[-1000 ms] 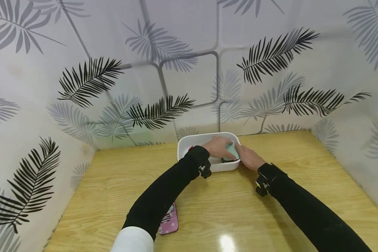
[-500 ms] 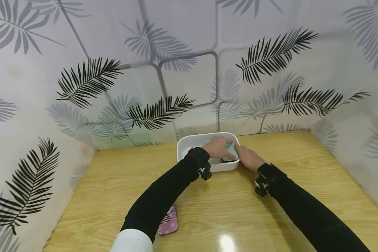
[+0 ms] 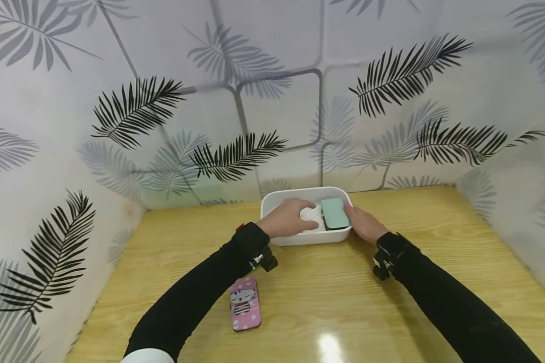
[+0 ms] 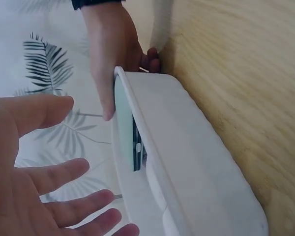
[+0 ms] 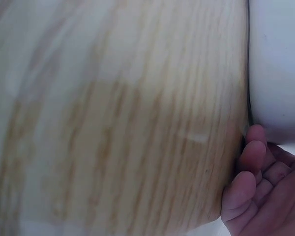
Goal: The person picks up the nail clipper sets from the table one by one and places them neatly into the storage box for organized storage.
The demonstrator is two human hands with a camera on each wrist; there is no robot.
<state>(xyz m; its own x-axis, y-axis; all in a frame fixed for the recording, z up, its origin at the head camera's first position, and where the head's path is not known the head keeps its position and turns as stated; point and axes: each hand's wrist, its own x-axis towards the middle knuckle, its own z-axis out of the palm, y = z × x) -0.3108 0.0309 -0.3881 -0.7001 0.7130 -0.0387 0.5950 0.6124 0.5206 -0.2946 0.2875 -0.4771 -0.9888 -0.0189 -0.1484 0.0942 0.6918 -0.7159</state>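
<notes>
A white plastic storage box [image 3: 309,239] stands at the back of the table, against the patterned wall. Inside its right end sits a small mint-green case [image 3: 335,213] with a dark edge. Beside that case, a white item [image 3: 312,218] is partly covered by my left hand [image 3: 285,220]. The left wrist view shows this hand's fingers spread, with nothing between them, apart from the box wall [image 4: 187,147]. My right hand [image 3: 366,225] grips the box's right end, thumb over the rim by the mint-green case. Its curled fingers [image 5: 251,156] press low against the outside.
A pink case [image 3: 245,312] with a cartoon cat and white dots lies on the wooden table [image 3: 345,297], nearer the front and left of the box. Leaf-patterned cloth walls [image 3: 277,116] enclose the back and sides.
My left hand has let go of the mint-green case and moved left, leaving it in the box. The pink case now shows in full. My right hand stays at the box's end.
</notes>
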